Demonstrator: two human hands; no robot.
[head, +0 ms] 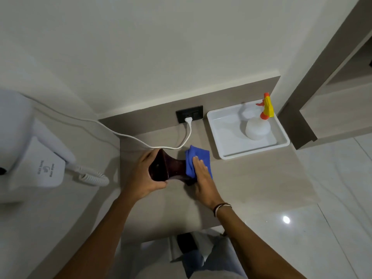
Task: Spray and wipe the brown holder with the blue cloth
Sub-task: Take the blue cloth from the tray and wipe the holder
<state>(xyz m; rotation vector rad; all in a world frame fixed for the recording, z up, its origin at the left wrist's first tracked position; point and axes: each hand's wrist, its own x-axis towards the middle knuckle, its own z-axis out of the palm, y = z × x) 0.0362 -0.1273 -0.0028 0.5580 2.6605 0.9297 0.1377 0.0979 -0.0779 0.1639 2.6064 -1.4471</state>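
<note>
The brown holder (pixel 168 167) is a dark, glossy, flared piece lying on its side above the beige counter (pixel 251 178). My left hand (pixel 144 178) grips its wide open end. My right hand (pixel 203 178) presses the folded blue cloth (pixel 198 158) against the holder's narrow end, whose tip is hidden under the cloth and my fingers. The spray bottle (pixel 258 126), white with a yellow and orange trigger head, stands apart in a white tray (pixel 225 137) at the back right.
A white cord (pixel 189 135) runs from a black wall socket (pixel 189 113) across the counter just behind the holder. A white wall-mounted hair dryer (pixel 40 158) with a coiled cable hangs on the left. Glossy floor tiles lie to the right.
</note>
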